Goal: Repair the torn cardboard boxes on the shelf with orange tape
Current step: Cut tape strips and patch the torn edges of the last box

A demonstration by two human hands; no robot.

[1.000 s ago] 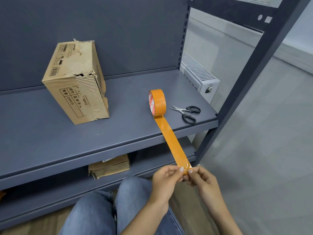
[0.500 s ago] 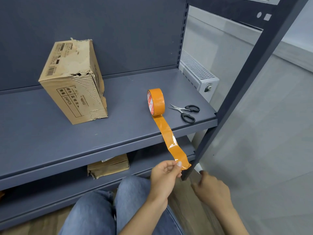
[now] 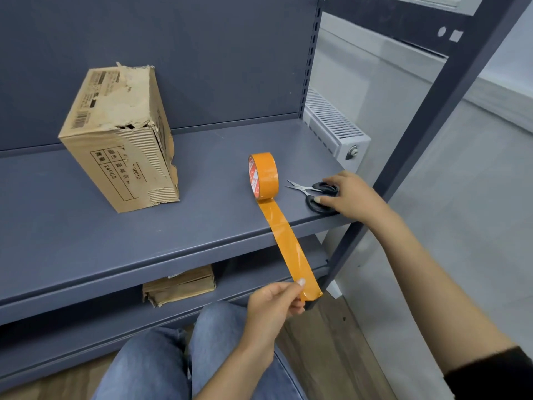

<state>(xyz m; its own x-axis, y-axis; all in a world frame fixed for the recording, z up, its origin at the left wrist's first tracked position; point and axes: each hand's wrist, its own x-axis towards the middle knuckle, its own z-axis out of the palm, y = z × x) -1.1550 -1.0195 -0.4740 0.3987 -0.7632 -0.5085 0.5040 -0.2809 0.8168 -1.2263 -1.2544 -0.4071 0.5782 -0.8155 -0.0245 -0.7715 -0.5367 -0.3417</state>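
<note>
Left hand (image 3: 274, 306) fingers pinch orange tape (image 3: 291, 243); right hand (image 3: 350, 197) fingers rest on scissors (image 3: 314, 194).

R hand (image 3: 353, 197) let go of tape strip (image 3: 291, 249), went up to scissors (image 3: 315, 194), fingers now on handles; L hand (image 3: 274, 306) alone pinches strip.
</note>
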